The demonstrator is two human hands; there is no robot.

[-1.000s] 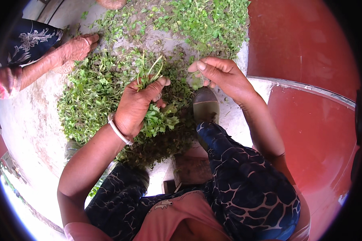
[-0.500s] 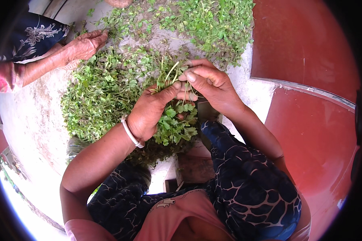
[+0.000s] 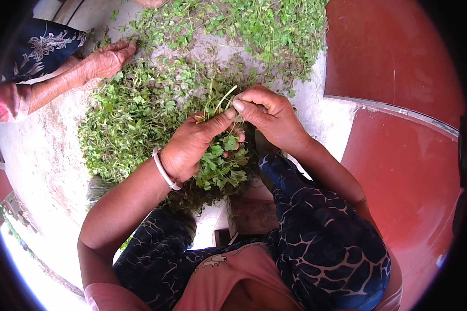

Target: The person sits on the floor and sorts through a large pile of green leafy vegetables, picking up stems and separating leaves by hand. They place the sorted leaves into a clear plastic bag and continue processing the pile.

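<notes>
**Outdoor yard, bright daylight**

Pale concrete ground (image 3: 41,155), stained in spots. Red-painted floor (image 3: 399,67) at right w/ a raised grey edge strip (image 3: 399,110) across it. Low wooden stool (image 3: 251,212) near centre. Sunlit glare bottom left.

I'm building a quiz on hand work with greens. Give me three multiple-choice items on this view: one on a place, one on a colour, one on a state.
1. Where does the other person's hand rest?
A. upper left, at the edge of the heap of greens
B. on the red floor at right
C. on the wearer's knee

2. What colour is the bangle on the left wrist?
A. black
B. white
C. red

3. What is the left hand doing?
A. lying flat and empty
B. gripping a bunch of leafy stems
C. holding a knife

Answers: 1 A, the other person's hand lies by the heap of greens. 2 B, the bangle is white. 3 B, the left hand clasps the bunch, with the right hand pinching its stems.
</notes>
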